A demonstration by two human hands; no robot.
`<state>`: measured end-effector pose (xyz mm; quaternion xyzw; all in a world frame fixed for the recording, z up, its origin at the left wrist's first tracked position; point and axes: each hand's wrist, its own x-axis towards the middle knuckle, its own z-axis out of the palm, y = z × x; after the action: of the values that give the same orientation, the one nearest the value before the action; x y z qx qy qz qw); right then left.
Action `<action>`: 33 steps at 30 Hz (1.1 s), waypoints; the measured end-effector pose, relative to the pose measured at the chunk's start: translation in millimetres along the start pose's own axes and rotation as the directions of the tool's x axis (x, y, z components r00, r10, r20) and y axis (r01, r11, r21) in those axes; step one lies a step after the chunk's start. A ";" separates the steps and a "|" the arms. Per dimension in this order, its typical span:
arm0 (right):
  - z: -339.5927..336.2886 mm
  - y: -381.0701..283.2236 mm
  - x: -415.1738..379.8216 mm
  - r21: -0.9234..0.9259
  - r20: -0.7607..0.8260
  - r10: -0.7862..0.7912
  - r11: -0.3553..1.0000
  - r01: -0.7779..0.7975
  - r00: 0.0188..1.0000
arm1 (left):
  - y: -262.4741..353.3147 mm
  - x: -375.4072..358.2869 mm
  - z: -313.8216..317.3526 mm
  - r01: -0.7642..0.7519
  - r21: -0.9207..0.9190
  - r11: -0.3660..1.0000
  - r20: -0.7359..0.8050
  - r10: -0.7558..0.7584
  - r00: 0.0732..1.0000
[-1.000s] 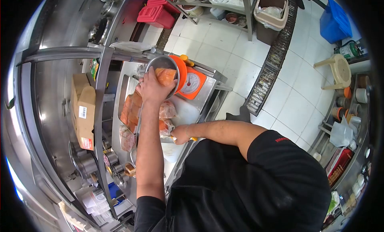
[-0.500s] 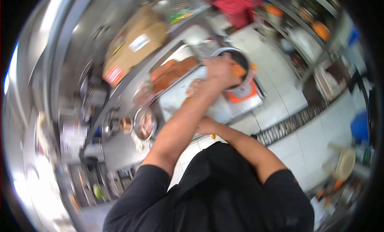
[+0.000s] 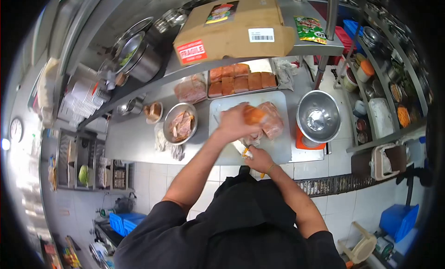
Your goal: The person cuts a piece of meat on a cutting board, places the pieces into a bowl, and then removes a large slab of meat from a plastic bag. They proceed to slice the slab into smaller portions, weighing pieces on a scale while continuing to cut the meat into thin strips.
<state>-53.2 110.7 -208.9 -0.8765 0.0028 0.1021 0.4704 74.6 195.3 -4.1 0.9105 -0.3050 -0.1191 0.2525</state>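
My left hand is closed round an orange piece of fish or meat, blurred by motion, above the white cutting board. Under and beside it on the board lie pale pink pieces of meat. Near the board's front edge my right hand grips a knife, its blade pointing up and left. To the right, a metal bowl rests on an orange scale; its shiny inside shows.
Behind the board is a tray of orange-brown blocks, with wrapped meat beside it. Left stands a metal bowl of meat scraps. A cardboard box sits on the overhead shelf. Racks line the right side.
My left hand has moved from the bowl on the scale back over the board, with the orange piece in it. The camera view has turned, and the knife in my right hand now shows.
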 end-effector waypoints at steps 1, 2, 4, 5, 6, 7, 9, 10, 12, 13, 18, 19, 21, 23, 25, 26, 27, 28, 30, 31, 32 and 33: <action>-2.7 -3.0 -2.0 -0.004 -0.011 0.005 1.000 -0.005 1.000 | -15.4 7.1 -13.0 0.076 0.009 0.997 0.069 -0.076 0.995; -4.7 -8.3 -6.1 -0.005 -0.027 0.011 1.000 -0.011 1.000 | -41.2 17.8 -14.6 0.063 0.087 0.994 0.017 -0.065 0.998; -3.7 -12.8 -7.4 -0.012 -0.055 0.021 1.000 -0.021 0.998 | -79.6 47.5 -20.1 -0.002 0.175 0.985 -0.040 0.009 0.999; -1.0 -11.3 -7.3 -0.016 -0.065 0.024 1.000 -0.025 0.998 | -90.6 70.0 -27.4 -0.055 0.186 0.981 -0.041 0.064 0.997; 2.3 -12.5 -6.9 -0.016 -0.075 0.029 0.999 -0.030 0.997 | -96.0 93.0 -32.6 -0.108 0.197 0.974 -0.038 0.118 0.992; 1.4 -19.1 -7.4 -0.033 -0.063 0.060 0.998 -0.062 0.996 | -87.5 112.5 -39.0 -0.146 0.148 0.978 -0.013 0.150 0.989; -3.7 -30.0 -9.2 -0.073 -0.034 0.120 0.990 -0.123 0.992 | -76.4 164.0 -45.0 -0.222 0.063 0.973 0.061 0.219 0.974; -2.0 -33.2 -8.8 -0.078 -0.047 0.143 0.986 -0.147 0.989 | -77.1 194.3 -44.6 -0.260 0.029 0.965 0.116 0.255 0.960; 2.5 -37.3 -7.4 -0.082 -0.078 0.190 0.977 -0.197 0.979 | -85.4 249.9 -35.1 -0.333 -0.020 0.943 0.209 0.330 0.920; 4.5 -39.6 -8.4 -0.068 -0.104 0.201 0.976 -0.208 0.974 | -90.8 277.7 -26.7 -0.368 -0.016 0.930 0.253 0.360 0.898; 9.6 -54.2 -11.0 -0.064 -0.156 0.311 0.944 -0.324 0.938 | -115.1 400.5 27.7 -0.540 0.091 0.837 0.417 0.460 0.784; 11.6 -55.3 -10.9 -0.053 -0.176 0.317 0.942 -0.331 0.932 | -126.9 419.0 39.8 -0.562 0.108 0.820 0.453 0.463 0.762; 14.8 -56.3 -11.7 -0.042 -0.212 0.323 0.940 -0.339 0.922 | -163.9 452.3 63.1 -0.599 0.116 0.792 0.534 0.459 0.710; 15.2 -56.2 -11.2 -0.041 -0.213 0.336 0.935 -0.352 0.918 | -181.6 459.3 76.6 -0.497 0.054 0.866 0.620 0.361 0.697; 14.9 -57.2 -11.2 -0.038 -0.211 0.342 0.933 -0.357 0.916 | -173.1 443.6 76.2 -0.236 -0.054 0.970 0.667 0.211 0.714; 13.2 -57.5 -11.8 -0.038 -0.207 0.343 0.933 -0.358 0.916 | -177.7 446.7 80.0 -0.256 -0.018 0.967 0.661 0.203 0.722; 12.9 -57.4 -10.7 -0.037 -0.200 0.340 0.934 -0.354 0.919 | -183.2 450.4 84.2 -0.275 0.019 0.961 0.655 0.195 0.730; 13.2 -57.2 -8.6 -0.039 -0.189 0.343 0.934 -0.356 0.920 | -174.8 434.1 80.1 -0.255 0.062 0.965 0.594 0.169 0.786; 13.3 -55.2 -8.3 -0.045 -0.169 0.357 0.928 -0.369 0.919 | -140.0 382.7 74.7 -0.209 0.134 0.969 0.461 0.126 0.878; 13.7 -52.6 -9.3 -0.041 -0.192 0.345 0.933 -0.359 0.919 | -141.6 384.5 80.6 -0.286 0.204 0.936 0.415 0.182 0.892; 16.4 -51.4 -9.9 -0.035 -0.210 0.334 0.937 -0.348 0.919 | -146.5 384.8 85.5 -0.352 0.277 0.894 0.374 0.237 0.897; 19.0 -50.8 -10.1 -0.026 -0.227 0.320 0.942 -0.335 0.920 | -154.2 385.6 89.9 -0.408 0.354 0.842 0.337 0.292 0.895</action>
<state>-61.4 153.8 -175.3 -0.8843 0.1979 0.0819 0.4149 420.5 29.1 -186.4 0.8463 -0.5171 -0.1257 0.0264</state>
